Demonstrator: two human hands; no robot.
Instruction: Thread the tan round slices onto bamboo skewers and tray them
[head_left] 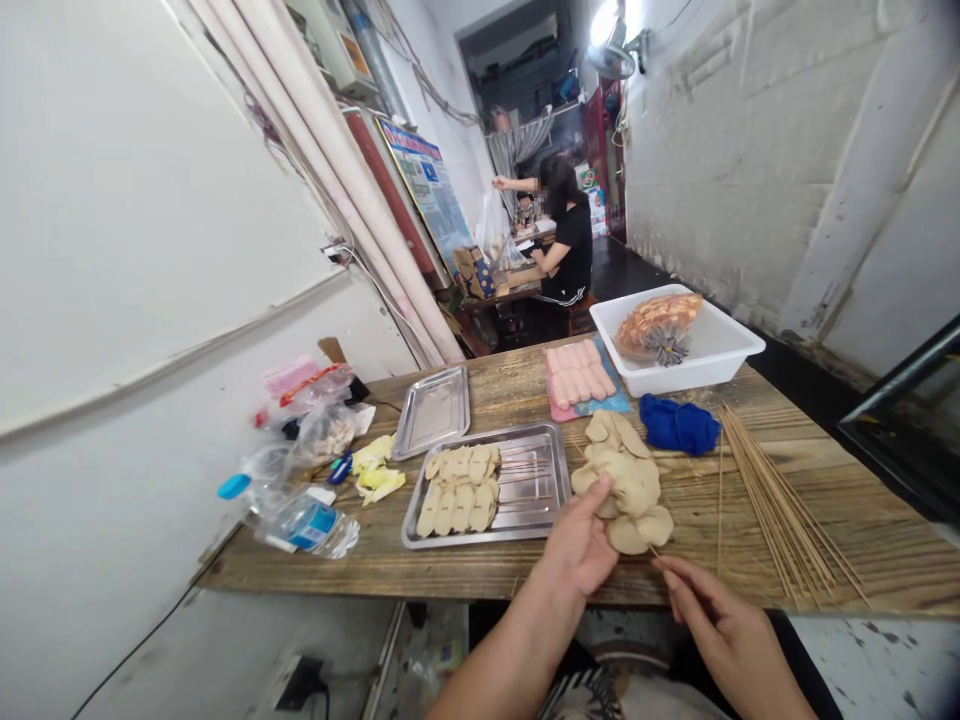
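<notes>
My left hand [579,540] rests its fingertips on a pile of pale round slices [622,475] on the wooden table [825,510], pinching one slice at the pile's near edge. My right hand [709,605] is closed round the end of a thin bamboo skewer [656,553] whose tip points at the lowest slice. A steel tray [525,485] to the left holds several skewered rows of the same slices. A loose bundle of bamboo skewers [780,500] lies to the right.
An empty steel tray [433,410], pink sausages [579,373] on a board, a blue cloth [679,424] and a white tub [712,350] with a wrapped bundle stand further back. A water bottle [300,520] and bags lie left. A person [566,245] sits at a far table.
</notes>
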